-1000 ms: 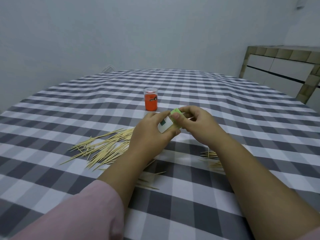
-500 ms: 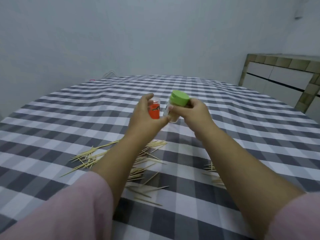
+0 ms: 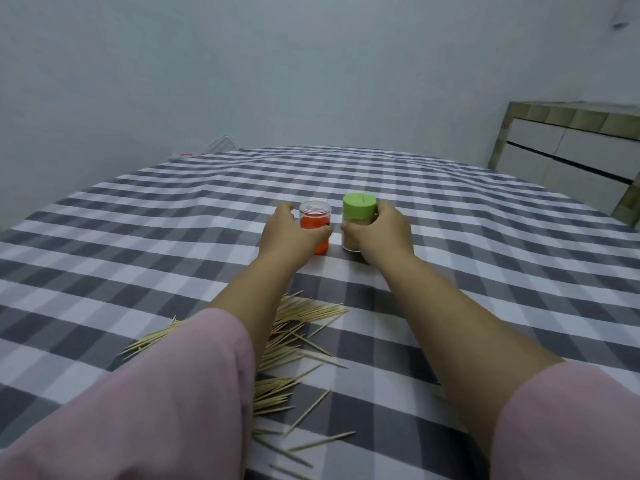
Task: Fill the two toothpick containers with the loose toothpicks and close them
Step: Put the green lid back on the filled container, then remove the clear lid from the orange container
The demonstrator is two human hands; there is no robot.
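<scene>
Dim, flat indoor light with a cool grey-blue cast, no glare, soft faint shadows beneath the forearms on the desk, strong wide-angle bowing of the checked lines toward the frame edges, pink sleeves at the bottom soft and blurred, overall slightly smeared detail

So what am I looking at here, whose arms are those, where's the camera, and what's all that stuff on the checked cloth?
There is no machine here: the arms belong to a person in pink sleeves, and the single camera sits on their head, looking forward and down. The left hand holds an orange toothpick container with a clear top. The right hand holds a clear container with a green lid on it, which seems to have toothpicks inside. Both containers stand upright, side by side, on the grey and white checked tablecloth. Nearer the camera, loose toothpicks lie scattered on the cloth, partly hidden under the left forearm.
</scene>
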